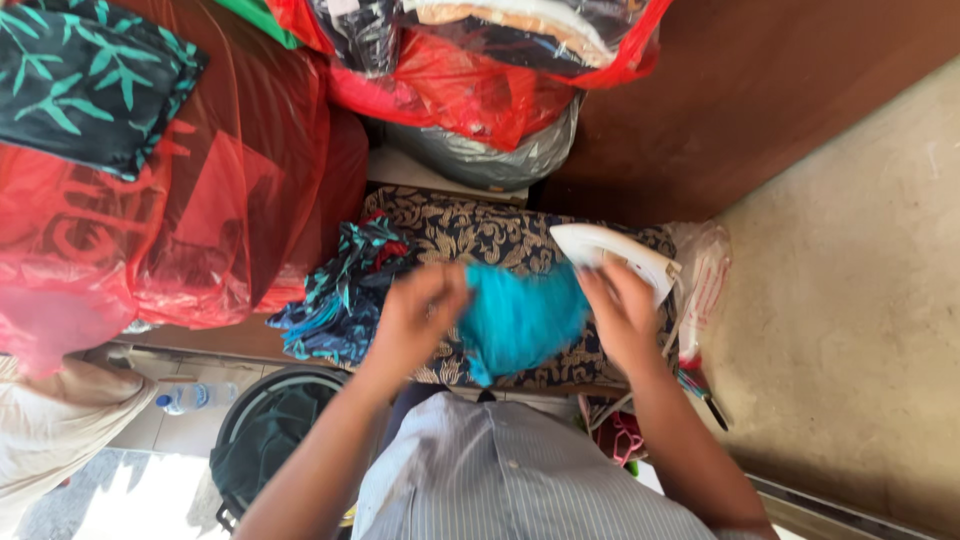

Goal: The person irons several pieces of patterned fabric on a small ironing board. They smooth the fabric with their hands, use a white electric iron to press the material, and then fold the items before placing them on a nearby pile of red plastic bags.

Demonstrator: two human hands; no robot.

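While blurred, 2 hands (gripping) on teal cloth [520, 318].

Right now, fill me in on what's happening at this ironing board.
A person holds a teal cloth with both hands, left hand and right hand, over a patterned ironing board. A white iron sits just behind the right hand. A heap of patterned clothes lies at the board's left end.
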